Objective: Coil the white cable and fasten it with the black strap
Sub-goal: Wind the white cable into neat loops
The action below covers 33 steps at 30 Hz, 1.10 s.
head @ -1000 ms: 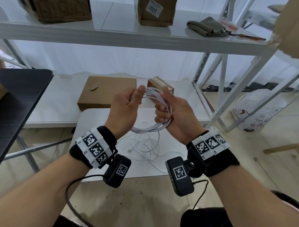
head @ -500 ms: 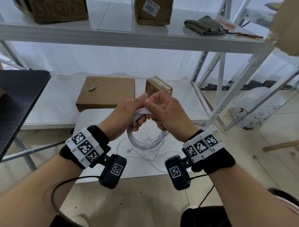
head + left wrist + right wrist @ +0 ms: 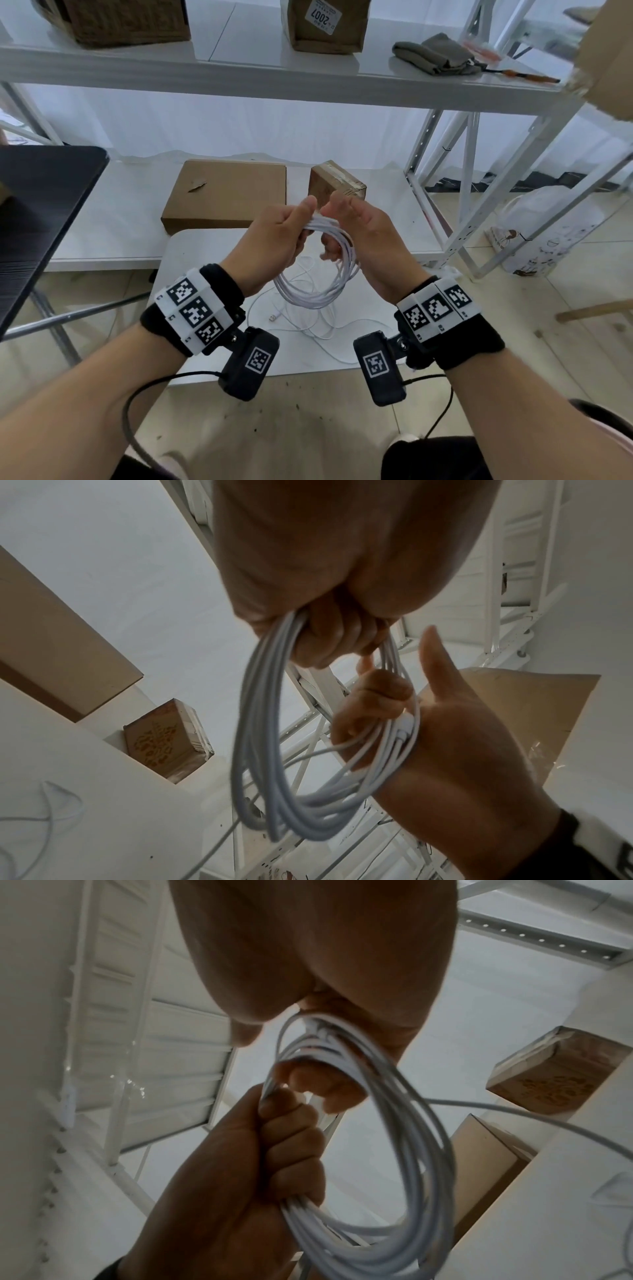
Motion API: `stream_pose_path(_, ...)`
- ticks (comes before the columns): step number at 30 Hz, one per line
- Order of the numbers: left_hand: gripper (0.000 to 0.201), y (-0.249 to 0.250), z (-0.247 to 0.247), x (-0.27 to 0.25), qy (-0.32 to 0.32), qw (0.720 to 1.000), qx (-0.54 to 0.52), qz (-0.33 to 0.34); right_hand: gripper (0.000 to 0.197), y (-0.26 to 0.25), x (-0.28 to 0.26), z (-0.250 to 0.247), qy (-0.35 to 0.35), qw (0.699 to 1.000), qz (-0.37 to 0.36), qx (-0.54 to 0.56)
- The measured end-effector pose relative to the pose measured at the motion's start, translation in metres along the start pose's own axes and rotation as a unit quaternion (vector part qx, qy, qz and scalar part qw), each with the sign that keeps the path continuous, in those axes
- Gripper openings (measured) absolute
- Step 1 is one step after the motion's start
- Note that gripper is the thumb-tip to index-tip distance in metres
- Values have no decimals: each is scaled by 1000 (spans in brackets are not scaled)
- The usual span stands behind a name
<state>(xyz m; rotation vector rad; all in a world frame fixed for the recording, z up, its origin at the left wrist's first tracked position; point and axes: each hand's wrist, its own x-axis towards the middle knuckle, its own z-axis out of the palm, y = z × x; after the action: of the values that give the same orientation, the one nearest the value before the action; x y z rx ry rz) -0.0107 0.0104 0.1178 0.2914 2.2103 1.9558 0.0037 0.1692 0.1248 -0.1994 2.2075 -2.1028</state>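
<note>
The person stands over a small white table, both hands raised in front of the chest; the left hand is fisted round the top of the cable, thumb laid along the bundle, so the loops hang below it as one bunch; the right hand sits just beside it with its lower fingers hooked through the coil and curled on the strands, thumb standing free. Seen from the right wrist, a plug end lies tucked among the strands at that hand's palm.

To my eye the coiling is well on but not finished; a good length of cable trails off the hanging loops and lies slack on the table, its USB plug resting there apart from the bunch. I see no black strap anywhere, in the hands or on the table; where it is I cannot tell.

The next move, I would judge, is for the right hand to draw up the slack and lay another turn into the left fist; the left must keep its squeeze or the loops will spring apart; the tail looks crossed over itself on the table and may snag as it rises. Only then does fastening come.
</note>
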Motion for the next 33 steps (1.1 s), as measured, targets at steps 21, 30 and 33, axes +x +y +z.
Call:
stream_pose_path(21, 50, 3, -23, 11, 102, 965, -238, -24, 26, 7, 1, -9, -93, 985, 27, 141)
stream_pose_path(30, 53, -1, -16, 8, 43, 958, -278, -58, 32, 6, 9, 1, 25, 961, 43, 271)
stream_pose_path(33, 54, 1, -18, 6, -1, 958, -276, -81, 33, 6, 11, -2, 31, 975, 25, 219)
